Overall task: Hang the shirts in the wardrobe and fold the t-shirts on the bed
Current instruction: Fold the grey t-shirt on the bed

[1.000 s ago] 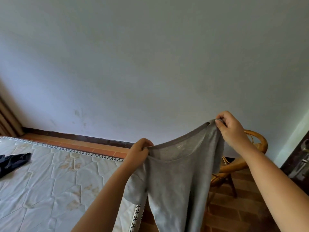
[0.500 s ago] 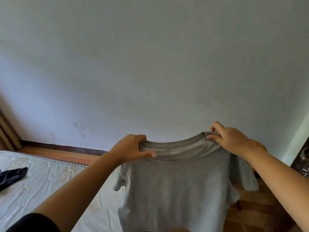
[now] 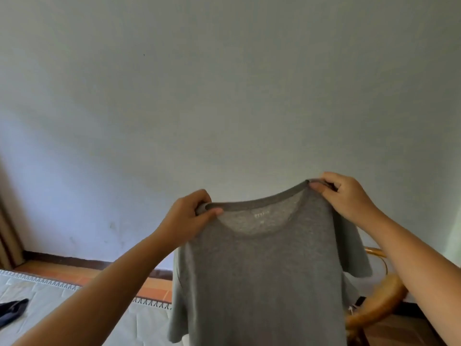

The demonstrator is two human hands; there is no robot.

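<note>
Grey t-shirt (image 3: 262, 278): held up in air, centre-right of frame, front hanging flat, collar stretched between both hands. Left hand (image 3: 185, 219): grip closed, pinches collar at left shoulder. Right hand (image 3: 346, 196): grip closed, pinches collar at right shoulder. Bed (image 3: 82, 308): lower left, quilted white mattress, dark garment (image 3: 12, 312) on it. Rattan chair (image 3: 376, 298): lower right, behind shirt. Plain wall (image 3: 224, 96) fills background.

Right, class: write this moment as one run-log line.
step: hold up | left hand: pinches collar | right hand: pinches collar | grey t-shirt: hangs spread, off bed | fold: not begun
</note>
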